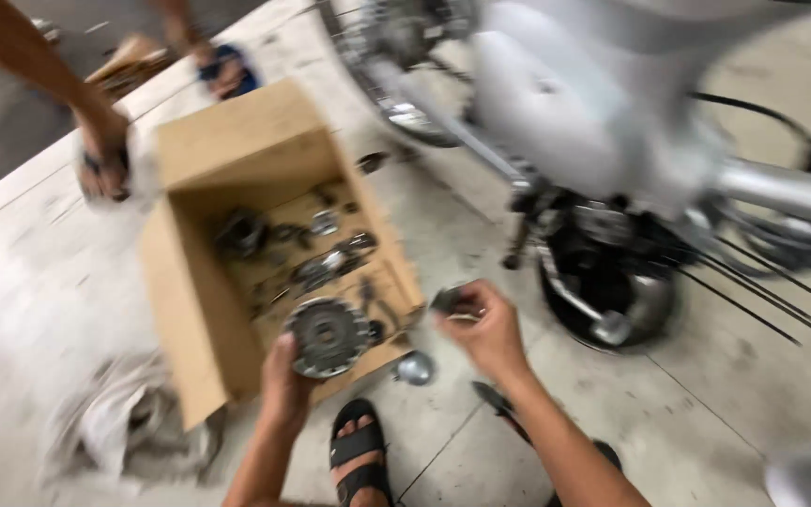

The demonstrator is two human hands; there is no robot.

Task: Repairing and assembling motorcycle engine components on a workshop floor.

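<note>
Left hand [285, 380] grips a round, toothed metal disc [328, 335], apparently a clutch assembly, by its lower edge. The disc is held face-up at the near edge of an open cardboard box [201, 310], partly over the box interior. Right hand [485, 329] is closed on a small dark metal part [447, 300]; the part protrudes from the fingers toward the left, and blur prevents closer identification. The two hands are apart, with the right hand to the right of the box, above the concrete floor [706, 413].

Inside the box lie several loose dark metal parts [326, 263], scattered over its bottom. A small domed metal cap [415, 368] rests on the floor just beside the near right corner of the box. A crumpled grey rag [129, 422] lies on the floor against the left side of the box.

A silver motorcycle [574, 113] stands to the right, with its engine area [603, 272] exposed near the right hand. A sandalled foot [359, 455] of the person shows between the forearms.

Another person's hand [103, 155] reaches down at the far left corner of the box, and a sandalled foot [227, 70] stands beyond it.
</note>
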